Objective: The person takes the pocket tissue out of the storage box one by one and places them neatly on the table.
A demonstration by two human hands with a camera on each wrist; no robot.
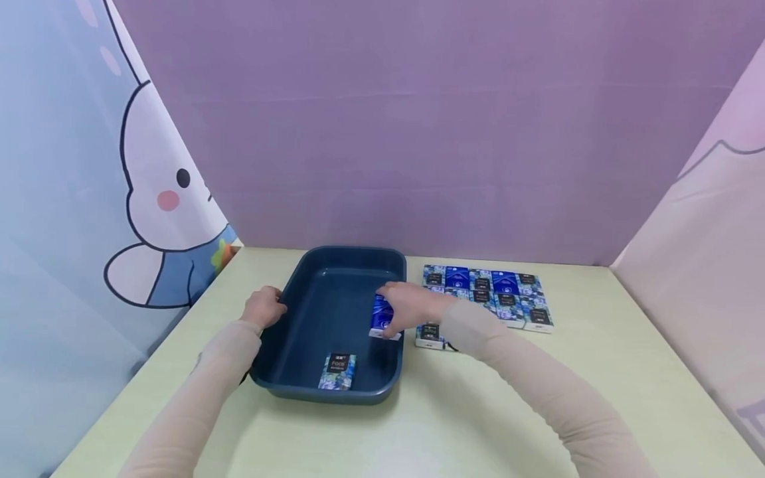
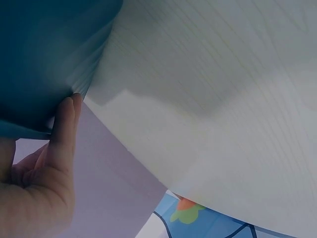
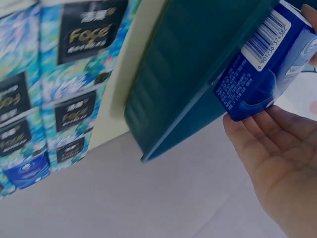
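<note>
My left hand (image 1: 263, 307) holds the left rim of a dark blue-green plastic basin (image 1: 317, 396). In the left wrist view, its fingers lie along the outside of the basin wall (image 2: 47, 59). Inside the basin's right side, my right hand (image 1: 412, 307) grips a blue tissue pack (image 1: 380, 315). A barcode label shows on that pack (image 3: 247, 69) in the right wrist view. On the basin floor near the front lies a floral tissue pack (image 1: 338, 373) with a black label. Whether the gripped pack touches the floor, I cannot tell.
To the basin's right, several floral and blue tissue packs (image 1: 507, 302) lie in rows on the pale table (image 1: 478, 425). My right forearm crosses in front of part of them. A purple curtain (image 1: 442, 133) stands behind the table, with a cartoon-printed cloth (image 1: 161, 219) at left.
</note>
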